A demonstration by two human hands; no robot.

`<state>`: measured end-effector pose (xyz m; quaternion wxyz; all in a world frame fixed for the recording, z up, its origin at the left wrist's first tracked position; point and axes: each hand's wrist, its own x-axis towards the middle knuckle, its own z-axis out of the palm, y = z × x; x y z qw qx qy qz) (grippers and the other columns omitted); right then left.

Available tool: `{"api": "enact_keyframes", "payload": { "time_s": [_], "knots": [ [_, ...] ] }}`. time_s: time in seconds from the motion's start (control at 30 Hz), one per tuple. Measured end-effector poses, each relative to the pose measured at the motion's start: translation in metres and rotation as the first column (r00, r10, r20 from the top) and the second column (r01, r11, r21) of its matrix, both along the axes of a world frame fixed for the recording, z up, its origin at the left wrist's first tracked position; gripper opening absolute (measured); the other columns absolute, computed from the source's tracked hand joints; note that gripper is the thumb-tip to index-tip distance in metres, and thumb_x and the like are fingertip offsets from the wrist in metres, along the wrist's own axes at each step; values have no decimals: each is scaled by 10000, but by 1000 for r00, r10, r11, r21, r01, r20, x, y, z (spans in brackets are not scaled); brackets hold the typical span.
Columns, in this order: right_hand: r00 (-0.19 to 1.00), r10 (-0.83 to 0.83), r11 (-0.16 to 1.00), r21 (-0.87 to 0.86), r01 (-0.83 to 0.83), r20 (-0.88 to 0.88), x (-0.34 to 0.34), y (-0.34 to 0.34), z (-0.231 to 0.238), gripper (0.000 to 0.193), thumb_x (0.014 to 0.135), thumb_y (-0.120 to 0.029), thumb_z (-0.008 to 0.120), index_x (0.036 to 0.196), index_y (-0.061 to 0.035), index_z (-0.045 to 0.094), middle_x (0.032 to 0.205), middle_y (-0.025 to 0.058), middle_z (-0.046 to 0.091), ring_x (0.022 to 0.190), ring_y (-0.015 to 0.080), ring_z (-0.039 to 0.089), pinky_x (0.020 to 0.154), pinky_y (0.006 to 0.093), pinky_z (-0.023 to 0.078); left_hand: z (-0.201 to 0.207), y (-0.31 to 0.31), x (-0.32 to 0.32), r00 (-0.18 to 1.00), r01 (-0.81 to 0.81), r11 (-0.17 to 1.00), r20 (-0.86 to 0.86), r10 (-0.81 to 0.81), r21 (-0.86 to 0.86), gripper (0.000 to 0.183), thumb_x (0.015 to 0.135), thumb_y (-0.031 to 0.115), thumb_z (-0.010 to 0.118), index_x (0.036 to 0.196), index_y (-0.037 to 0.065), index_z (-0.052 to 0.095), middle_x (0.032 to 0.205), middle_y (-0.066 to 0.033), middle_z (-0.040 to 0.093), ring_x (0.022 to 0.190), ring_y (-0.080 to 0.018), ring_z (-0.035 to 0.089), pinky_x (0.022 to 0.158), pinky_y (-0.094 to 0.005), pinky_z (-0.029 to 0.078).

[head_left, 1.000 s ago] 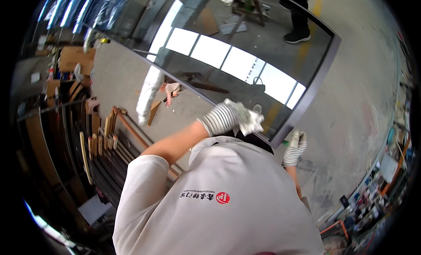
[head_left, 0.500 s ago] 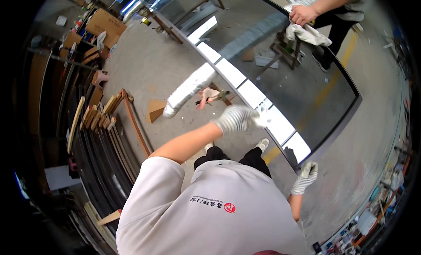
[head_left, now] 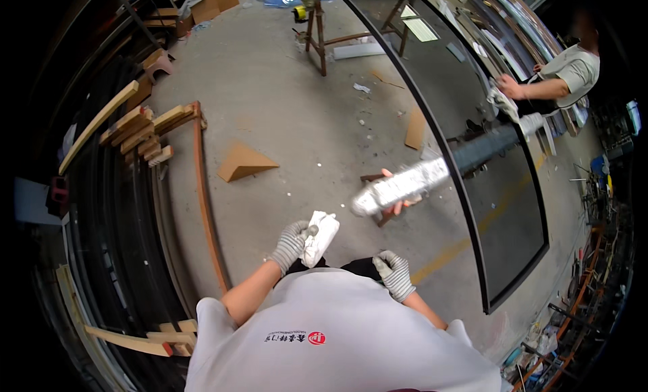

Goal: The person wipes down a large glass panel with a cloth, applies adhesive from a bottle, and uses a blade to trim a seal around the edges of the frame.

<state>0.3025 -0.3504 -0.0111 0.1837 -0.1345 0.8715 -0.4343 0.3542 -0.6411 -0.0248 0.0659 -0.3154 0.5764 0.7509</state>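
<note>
My left hand (head_left: 291, 244), in a grey-and-white striped work glove, is closed on a crumpled white cloth (head_left: 324, 235) in front of my body. My right hand (head_left: 396, 276) wears a matching glove; its fingers are curled in, and nothing shows in them. To my right lies a large dark-framed glass pane (head_left: 507, 257), apart from both hands. A support bar wrapped in silvery film (head_left: 405, 186) runs beneath the glass and shows through it. At the far side, a co-worker's hand (head_left: 511, 88) holds a whitish cloth (head_left: 505, 107) by the frame.
On the left, wooden blocks (head_left: 138, 132) and a reddish-brown rail (head_left: 208, 210) stand by long dark profiles (head_left: 111, 183). A folded cardboard piece (head_left: 246, 161) lies on the concrete floor. Far ahead is a brown trestle (head_left: 317, 38). Cluttered shelving (head_left: 574, 311) lines the right side.
My left hand has drawn back from the glass with the cloth. My right hand has come in toward my body from the pane's corner. The view has shifted, and the pane now appears farther right.
</note>
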Motion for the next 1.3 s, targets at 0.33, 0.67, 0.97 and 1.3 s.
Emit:
{"api": "enact_keyframes", "payload": {
  "time_s": [0.33,0.67,0.97,1.3],
  "knots": [
    [909,3,998,-62,25,417,-120,-170,11,221,870,-226,594,871,-6,610,612,30,570,543,91,489,529,254,416,19,-114,-70,997,-76,990,24,80,-116,324,878,270,615,1022,-21,617,891,-63,649,761,-111,583,685,-265,497],
    [836,-205,972,3,236,508,-259,-265,-26,252,858,-231,598,941,7,616,669,73,612,597,124,561,553,289,458,15,-283,-194,949,-131,973,259,179,-191,257,848,213,643,1004,9,629,852,-39,648,745,-115,592,678,-259,499],
    [383,-645,755,471,457,662,-206,-211,-86,293,831,-273,575,942,-18,665,692,132,647,588,219,616,612,345,494,-43,-391,-310,897,-142,977,396,196,-161,352,802,262,683,1019,-10,632,892,-80,651,759,-175,592,699,-303,479],
    [652,-584,759,610,228,483,-240,-348,-101,328,743,-303,614,897,-24,690,782,172,674,738,311,649,726,359,495,-8,-480,-498,965,108,994,242,-100,-18,376,843,229,647,1087,-49,581,943,-103,642,789,-157,605,707,-280,498]
  ]
}}
